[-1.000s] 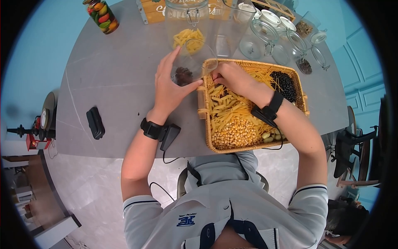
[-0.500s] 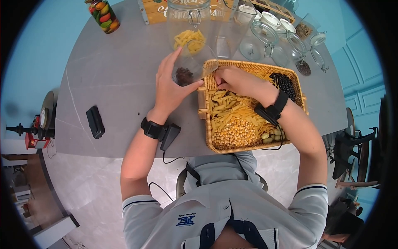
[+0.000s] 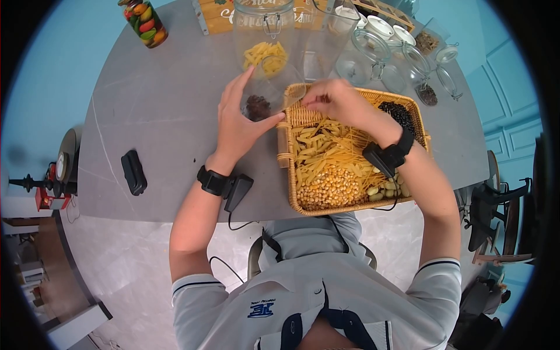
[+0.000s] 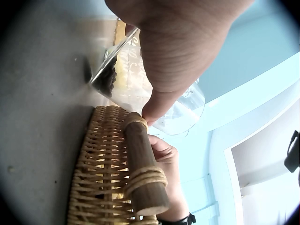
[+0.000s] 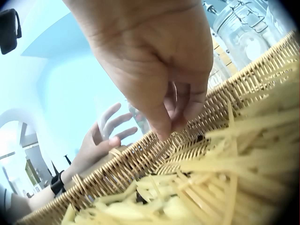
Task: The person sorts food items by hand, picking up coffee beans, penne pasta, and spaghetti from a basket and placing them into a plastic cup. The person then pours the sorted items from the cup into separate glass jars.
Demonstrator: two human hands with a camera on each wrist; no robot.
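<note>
In the head view my left hand (image 3: 236,119) grips a clear container (image 3: 289,79), fingers behind it and thumb at the basket's edge. Dark pieces (image 3: 258,108) lie inside, also visible in the left wrist view (image 4: 108,77). My right hand (image 3: 338,105) is over the far left part of the wicker basket (image 3: 290,189), thumb and fingertips drawn together; whatever may be between them is hidden. From the right wrist, that hand (image 5: 161,70) shows just above penne (image 5: 161,185) and thin pasta sticks. The basket also holds corn kernels (image 3: 331,188), black beans (image 3: 401,116) and pods (image 3: 385,189).
A tall clip jar (image 3: 265,29) with penne stands behind the container, beside a clear pitcher (image 3: 329,44). Open glass jars (image 3: 370,55) are at the back right. A jar of colourful pieces (image 3: 144,24) stands far left, a black case (image 3: 134,172) nearer.
My right hand has come up and back from the basket's left corner, toward its far rim, fingertips still together. My left hand and the clear container have stayed in place.
</note>
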